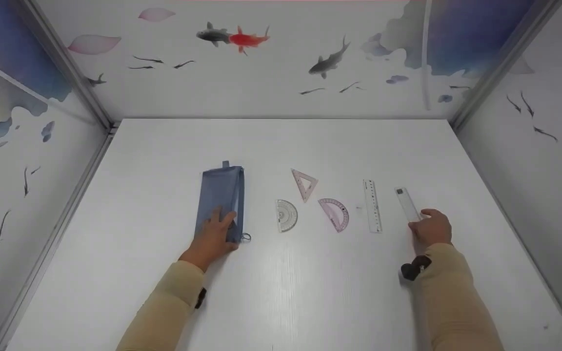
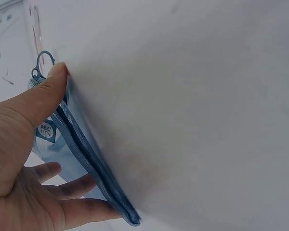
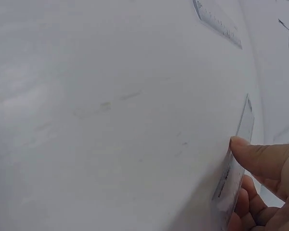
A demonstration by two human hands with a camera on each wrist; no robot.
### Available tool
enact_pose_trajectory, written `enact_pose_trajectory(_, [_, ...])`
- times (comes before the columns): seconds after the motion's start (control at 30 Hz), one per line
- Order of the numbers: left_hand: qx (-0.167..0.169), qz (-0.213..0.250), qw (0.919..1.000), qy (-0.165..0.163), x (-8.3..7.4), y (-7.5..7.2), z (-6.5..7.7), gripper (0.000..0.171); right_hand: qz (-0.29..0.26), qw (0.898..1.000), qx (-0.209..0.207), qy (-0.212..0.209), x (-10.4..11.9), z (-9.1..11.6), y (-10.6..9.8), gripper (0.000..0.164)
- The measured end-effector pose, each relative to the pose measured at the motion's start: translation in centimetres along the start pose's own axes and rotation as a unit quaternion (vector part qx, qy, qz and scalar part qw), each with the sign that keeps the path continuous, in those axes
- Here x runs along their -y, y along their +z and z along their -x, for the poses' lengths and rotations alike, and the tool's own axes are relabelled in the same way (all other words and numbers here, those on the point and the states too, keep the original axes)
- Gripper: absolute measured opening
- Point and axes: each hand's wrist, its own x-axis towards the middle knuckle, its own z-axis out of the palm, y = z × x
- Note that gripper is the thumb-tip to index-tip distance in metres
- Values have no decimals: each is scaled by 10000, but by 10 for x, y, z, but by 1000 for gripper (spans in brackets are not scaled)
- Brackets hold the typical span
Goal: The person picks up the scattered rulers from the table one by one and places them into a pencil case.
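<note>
My left hand (image 1: 212, 241) rests on a blue zip pencil pouch (image 1: 217, 190) lying on the table. In the left wrist view its fingers spread across the pouch (image 2: 82, 144), and its thumb touches the zip's end beside a pull ring (image 2: 45, 60). At the right, my right hand (image 1: 431, 228) pinches a clear ruler (image 1: 406, 202) between thumb and fingers. The right wrist view shows this ruler (image 3: 229, 185) tilted, one edge toward the table. Left of it lies another clear ruler (image 1: 372, 207).
Between the hands lie a pinkish set square (image 1: 305, 185), a clear protractor (image 1: 287, 216) and a pinkish protractor (image 1: 334, 214). White panels with painted fish stand at the back and both sides of the white table (image 1: 281, 302).
</note>
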Motion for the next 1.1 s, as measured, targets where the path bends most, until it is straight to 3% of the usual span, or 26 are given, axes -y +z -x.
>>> enact_pose_trajectory(0.83, [-11,-53,10000,-9,-1,0,-1,78,-580,9979,-291,-17,-1,9,-2,52])
enact_pose_trajectory(0.97, [8,-66,10000,7,-1,0,-1,78,-828,9964,-199,-17,0,10,-3,53])
enact_pose_trajectory(1.1, [41,-58,10000,3,0,0,-1,77,-1410,9896,18,302,4,10,-5,57])
